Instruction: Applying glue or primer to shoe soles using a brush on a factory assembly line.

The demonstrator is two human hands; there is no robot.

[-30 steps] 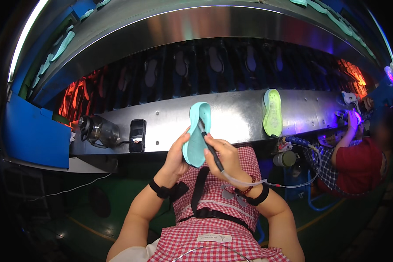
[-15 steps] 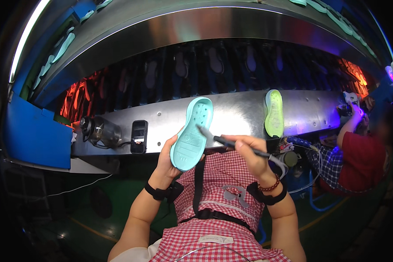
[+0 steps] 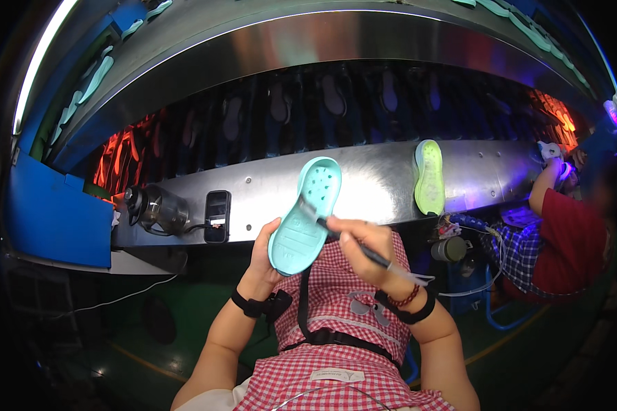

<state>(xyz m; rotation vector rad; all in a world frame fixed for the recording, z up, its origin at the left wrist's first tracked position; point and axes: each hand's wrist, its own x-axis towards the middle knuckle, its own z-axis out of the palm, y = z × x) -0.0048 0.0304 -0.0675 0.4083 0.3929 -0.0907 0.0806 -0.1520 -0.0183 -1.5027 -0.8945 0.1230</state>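
A turquoise shoe sole [image 3: 298, 236] is held up, tilted, over the near edge of the metal bench, its hollow inner side facing me. My left hand [image 3: 259, 259] grips it along the lower left edge, thumb on the rim. In my right hand [image 3: 365, 248] is a black-handled brush [image 3: 310, 209], its tip against the middle of the sole's inside. A thin pale tube trails from the back end of the brush handle. Farther right, a yellow-green shoe sole [image 3: 429, 178] lies on the bench by itself.
On the bench's left stand a dark see-through jug [image 3: 163, 209] and a black oblong case [image 3: 217, 216]. Behind the metal bench [image 3: 370, 181], soles hang in a dark rack. A co-worker in a red top [image 3: 574, 250] sits at right, near a lidded container [image 3: 451, 248].
My right hand has come down and left, bringing the brush closer in over the sole. The sole has shifted slightly right and down with my left hand.
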